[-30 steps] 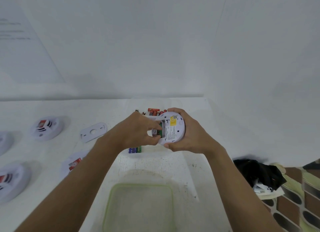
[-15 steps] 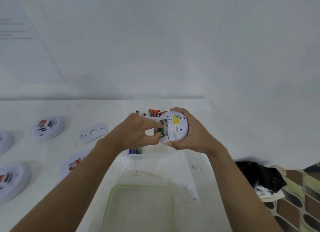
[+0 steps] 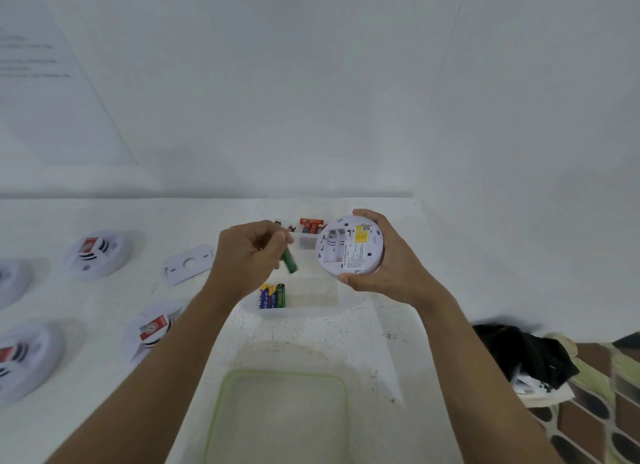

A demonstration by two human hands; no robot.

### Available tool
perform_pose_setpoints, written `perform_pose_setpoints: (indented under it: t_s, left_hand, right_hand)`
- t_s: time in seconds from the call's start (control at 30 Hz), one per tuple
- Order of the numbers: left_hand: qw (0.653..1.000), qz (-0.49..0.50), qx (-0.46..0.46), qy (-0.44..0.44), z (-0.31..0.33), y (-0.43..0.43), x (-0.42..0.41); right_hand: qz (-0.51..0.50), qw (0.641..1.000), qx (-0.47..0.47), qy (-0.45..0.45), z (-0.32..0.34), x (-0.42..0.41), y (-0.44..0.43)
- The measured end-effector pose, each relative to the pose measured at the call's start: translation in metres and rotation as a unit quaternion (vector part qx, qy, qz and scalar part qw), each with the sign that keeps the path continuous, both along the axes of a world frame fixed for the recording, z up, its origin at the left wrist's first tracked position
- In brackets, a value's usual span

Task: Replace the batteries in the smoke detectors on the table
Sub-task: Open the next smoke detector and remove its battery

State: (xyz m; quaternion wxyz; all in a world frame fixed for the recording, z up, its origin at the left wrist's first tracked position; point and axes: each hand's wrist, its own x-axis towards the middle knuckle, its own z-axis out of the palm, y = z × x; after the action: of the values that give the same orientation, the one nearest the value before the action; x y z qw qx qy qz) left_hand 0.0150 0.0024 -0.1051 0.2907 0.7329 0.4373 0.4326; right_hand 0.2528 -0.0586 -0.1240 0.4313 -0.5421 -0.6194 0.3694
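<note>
The left hand (image 3: 251, 252) now pinches a green battery (image 3: 289, 261), withdrawn toward 9 o'clock from the smoke detector (image 3: 349, 245). The right hand (image 3: 388, 266) grips the detector; its bay appears empty, ready for fresh cells.

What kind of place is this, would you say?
Probably a makeshift workbench indoors: a plain white table against bare white walls, several smoke detectors laid out in rows, and a clear tray of batteries.

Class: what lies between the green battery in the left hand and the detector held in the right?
Head view: no object between green battery and detector; behind that gap, only a clear plastic container.
</note>
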Motion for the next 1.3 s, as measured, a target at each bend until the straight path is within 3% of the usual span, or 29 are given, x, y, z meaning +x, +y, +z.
perform_pose_setpoints:
  t_s: [0.1, 0.2, 0.3, 0.53, 0.73, 0.9, 1.0, 1.23, 1.3]
  left_hand:
    - [0.983, -0.042, -0.003, 0.177, -0.004, 0.004, -0.001]
    - [0.919, -0.11, -0.039, 0.377, -0.013, 0.01, 0.005]
    - [0.871, -0.107, -0.09, 0.471, -0.023, 0.016, 0.016]
    - [0.847, -0.08, -0.134, 0.509, -0.024, 0.02, 0.031]
    - [0.904, -0.107, -0.111, 0.399, 0.01, 0.033, 0.019]
    - [0.94, -0.048, -0.006, 0.337, 0.02, 0.073, 0.03]
    - [0.926, -0.044, -0.009, 0.374, 0.003, 0.099, 0.042]
    - [0.843, -0.012, -0.045, 0.537, -0.022, 0.137, 0.061]
    - [0.834, -0.024, -0.05, 0.549, -0.025, 0.138, 0.062]
  right_hand:
    - [-0.017, 1.0, 0.0, 0.006, -0.003, 0.0, 0.001]
    - [-0.027, 1.0, 0.002, 0.0, -0.005, -0.002, 0.004]
    - [-0.026, 1.0, 0.002, -0.004, -0.008, -0.004, 0.006]
    - [-0.023, 1.0, -0.001, 0.017, -0.012, -0.003, 0.009]
    - [-0.029, 0.999, 0.0, 0.045, -0.012, -0.003, 0.01]
    - [-0.044, 0.998, 0.007, 0.054, -0.01, 0.0, 0.014]
    - [-0.05, 0.997, 0.012, 0.053, -0.009, 0.001, 0.019]
    - [-0.048, 0.997, 0.007, 0.056, -0.011, 0.002, 0.024]
    - [-0.048, 0.997, 0.005, 0.056, -0.012, 0.003, 0.024]
